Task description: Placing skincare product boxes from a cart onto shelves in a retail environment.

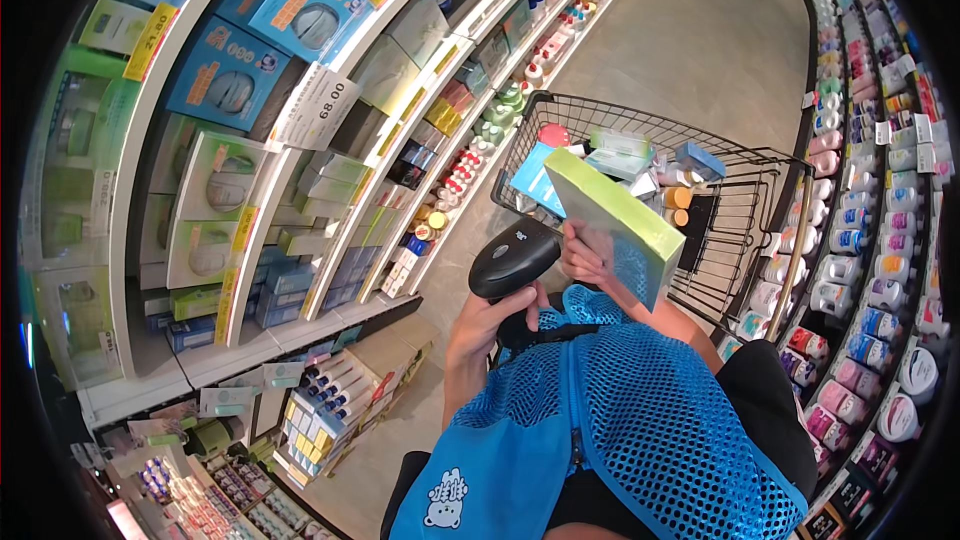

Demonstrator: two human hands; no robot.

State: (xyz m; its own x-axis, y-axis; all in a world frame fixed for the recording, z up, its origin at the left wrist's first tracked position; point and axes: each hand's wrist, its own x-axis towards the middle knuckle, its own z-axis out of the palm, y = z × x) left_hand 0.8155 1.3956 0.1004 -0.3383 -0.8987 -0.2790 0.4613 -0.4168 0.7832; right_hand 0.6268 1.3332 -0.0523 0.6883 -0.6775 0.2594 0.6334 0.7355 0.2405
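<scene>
In my left hand (pixel 480 324) is a black handheld barcode scanner (pixel 516 259), held by its handle with the head facing up. My right hand (pixel 587 253) grips the near side of a flat carton (pixel 616 211) with a lime-green edge and a shiny face. That carton is tilted, in front of a black wire shopping cart (pixel 637 106). Inside the cart lie a light-blue box (pixel 541 178), a round pink-red item (pixel 553 136), a dark-blue box (pixel 700 161) and orange-capped containers (pixel 677 198), among several other packages.
White shelving (pixel 289 184) with boxed goods and price tags rises on the left. Bottles and tubs line a curved shelf (pixel 862 217) on the right. A low display stand (pixel 390 367) is at lower left. Grey floor (pixel 697 30) runs beyond the cart.
</scene>
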